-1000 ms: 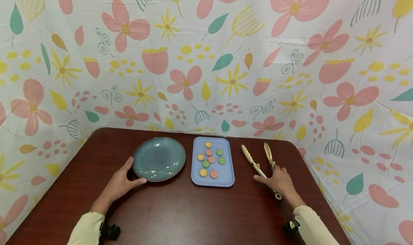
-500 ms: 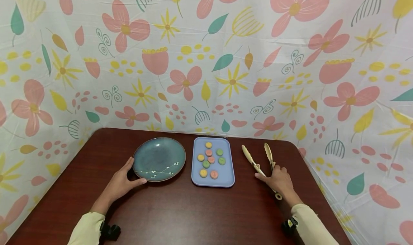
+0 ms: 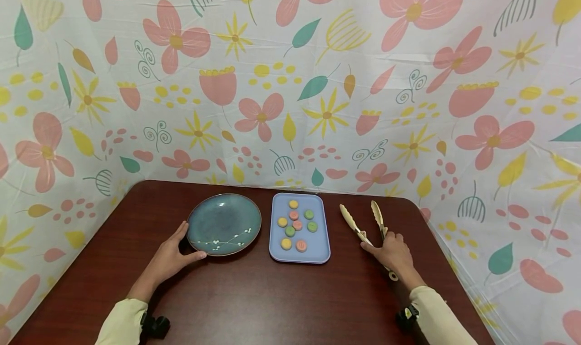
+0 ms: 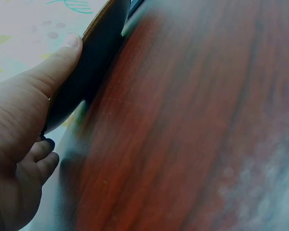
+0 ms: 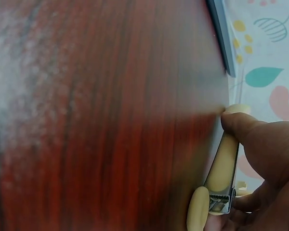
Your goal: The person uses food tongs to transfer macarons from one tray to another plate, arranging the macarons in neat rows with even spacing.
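A round blue-green plate point(image 3: 222, 221) with a white blossom branch lies on the left of the table. My left hand point(image 3: 167, 258) holds its near left edge, thumb at the front rim and fingers along the side. In the left wrist view the thumb point(image 4: 62, 57) meets the plate's rim, and the lower fingers curl beside its dark underside. On the right, cream-tipped metal tongs point(image 3: 350, 218) lie spread in a V. My right hand point(image 3: 395, 255) grips them from above, thumb on the left arm. The palm hides much of the handles; the right wrist view shows the hinge end point(image 5: 220, 202).
Between plate and tongs lies a light blue tray point(image 3: 318, 251) bearing several small macarons, yellow point(image 3: 286, 243), pink point(image 3: 301, 245) and green point(image 3: 311, 226). The dark wooden table point(image 3: 272, 304) ends at a flowered cloth backdrop point(image 3: 254, 156) behind and at the sides.
My right thumb has slid slightly right along the tongs, and their ring end has shifted a little right. My left hand, the plate and the tray look unmoved.
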Tool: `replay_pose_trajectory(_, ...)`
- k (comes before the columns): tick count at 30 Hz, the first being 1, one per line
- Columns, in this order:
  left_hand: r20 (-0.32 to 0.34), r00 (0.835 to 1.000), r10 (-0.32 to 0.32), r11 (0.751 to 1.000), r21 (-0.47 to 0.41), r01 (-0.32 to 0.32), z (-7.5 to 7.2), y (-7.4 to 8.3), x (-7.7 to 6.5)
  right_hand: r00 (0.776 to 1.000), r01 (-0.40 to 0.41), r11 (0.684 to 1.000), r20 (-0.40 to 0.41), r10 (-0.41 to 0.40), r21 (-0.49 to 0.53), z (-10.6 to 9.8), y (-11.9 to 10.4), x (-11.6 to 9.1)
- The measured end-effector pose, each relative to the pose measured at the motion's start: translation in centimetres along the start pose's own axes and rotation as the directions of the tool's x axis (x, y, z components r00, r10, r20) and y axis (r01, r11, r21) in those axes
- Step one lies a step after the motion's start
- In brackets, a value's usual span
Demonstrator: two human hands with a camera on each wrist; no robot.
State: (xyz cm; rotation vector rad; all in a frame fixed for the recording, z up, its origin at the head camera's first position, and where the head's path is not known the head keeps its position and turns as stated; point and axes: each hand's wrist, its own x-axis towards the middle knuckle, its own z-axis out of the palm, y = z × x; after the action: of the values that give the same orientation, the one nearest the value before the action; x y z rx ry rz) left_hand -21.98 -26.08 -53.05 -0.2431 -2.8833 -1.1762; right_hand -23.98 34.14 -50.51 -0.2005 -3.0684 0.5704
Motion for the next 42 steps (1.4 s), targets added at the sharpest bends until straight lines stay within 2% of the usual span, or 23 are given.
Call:
replay_pose_trajectory(8,0.001,1.000,0.010,1.000,-0.002,-0.010,0.1,0.0,-0.1,1.000,0.000,1.000,0.006,0.000,0.001,-0.3,0.3,0.0)
replay_pose_trajectory(15,0.003,1.000,0.002,1.000,-0.008,-0.002,0.1,0.0,-0.2,0.999,0.043,0.998,-0.008,-0.042,0.047,-0.5,0.7,0.1)
replay_pose_trajectory(22,0.003,1.000,-0.005,1.000,-0.006,0.005,0.1,-0.1,-0.2,0.999,0.049,0.996,-0.013,-0.049,0.069,-1.1,1.0,0.1)
replay_pose_trajectory(31,0.005,1.000,-0.001,1.000,-0.004,0.001,0.1,-0.3,-0.1,0.982,0.150,0.987,-0.126,-0.142,0.061,-2.2,1.4,0.2)
replay_pose_trajectory(42,0.003,1.000,0.000,1.000,-0.007,0.000,0.0,-0.2,0.0,0.958,0.262,0.962,-0.142,-0.249,0.082,-4.5,0.6,-0.9)
